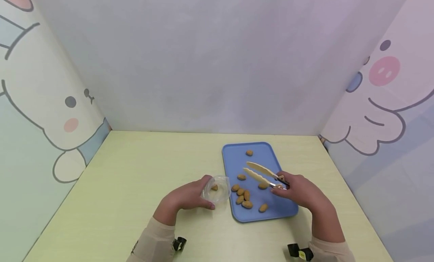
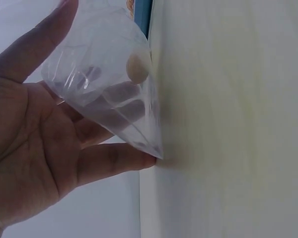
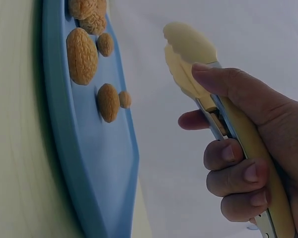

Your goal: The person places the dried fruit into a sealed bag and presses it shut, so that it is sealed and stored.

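Observation:
My left hand (image 1: 193, 194) holds a clear plastic bag (image 1: 222, 192) by its side, thumb on one face and fingers behind it. Inside lies one brown nut (image 2: 137, 68), which shows through the film. The bag's lower corner (image 2: 156, 151) is right at the tabletop. In my right hand (image 1: 300, 188) is a pair of tongs (image 3: 253, 134) with cream, scalloped tips, fingers wrapped round the handles. The tips stand slightly apart over the blue tray (image 1: 281, 207), with nothing between them. Several wrinkled brown nuts (image 1: 246, 195) lie on the tray, mostly clustered at its near left.
One nut (image 1: 249, 152) sits alone near the tray's far edge, another (image 1: 263, 207) near its front. The pale yellow table (image 1: 135, 164) ends at a plain back wall (image 1: 203, 85). Side walls with cartoon animals (image 1: 383, 96) flank it.

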### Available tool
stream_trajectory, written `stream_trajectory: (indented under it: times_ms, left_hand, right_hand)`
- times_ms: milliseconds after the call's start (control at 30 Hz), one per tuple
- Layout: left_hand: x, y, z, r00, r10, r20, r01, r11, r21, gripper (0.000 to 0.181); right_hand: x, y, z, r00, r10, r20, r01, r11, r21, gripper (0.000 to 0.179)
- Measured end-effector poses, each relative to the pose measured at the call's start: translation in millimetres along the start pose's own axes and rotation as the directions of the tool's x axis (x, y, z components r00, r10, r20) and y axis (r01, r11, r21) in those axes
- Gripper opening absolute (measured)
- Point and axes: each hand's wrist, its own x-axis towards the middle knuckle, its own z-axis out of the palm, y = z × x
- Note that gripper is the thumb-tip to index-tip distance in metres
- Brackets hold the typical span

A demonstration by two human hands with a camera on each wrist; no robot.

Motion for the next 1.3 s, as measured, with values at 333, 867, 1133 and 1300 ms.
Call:
stream_trajectory:
  times_ms: [333,867,1133,1300]
  left_hand:
    - [-0.9,0.5,0.0,1.0,-0.009,0.009,0.009,1.0,-0.005,0.079]
    - [-1.4,0.1,0.3,1.0,-0.012,0.014,0.012,1.0,-0.003,0.079]
    - [-1.9,1.3,0.0,1.0,-0.019,0.01,0.019,1.0,0.001,0.078]
    - [-2.3,1.7,-0.4,1.0,-0.016,0.012,0.016,1.0,-0.001,0.078]
  right_hand:
    - [-1.1,12,-1,0.99,0.127,0.068,-0.13,0.99,0.051,0.044]
    - [-7.0,23,1,0.953,0.251,0.169,-0.27,0.957,0.105,0.064]
    - [-10.5,19,-1,0.943,0.272,0.191,-0.299,0.945,0.131,0.063]
    - [-10.9,21,-1,0.933,0.29,0.211,-0.321,0.938,0.13,0.059]
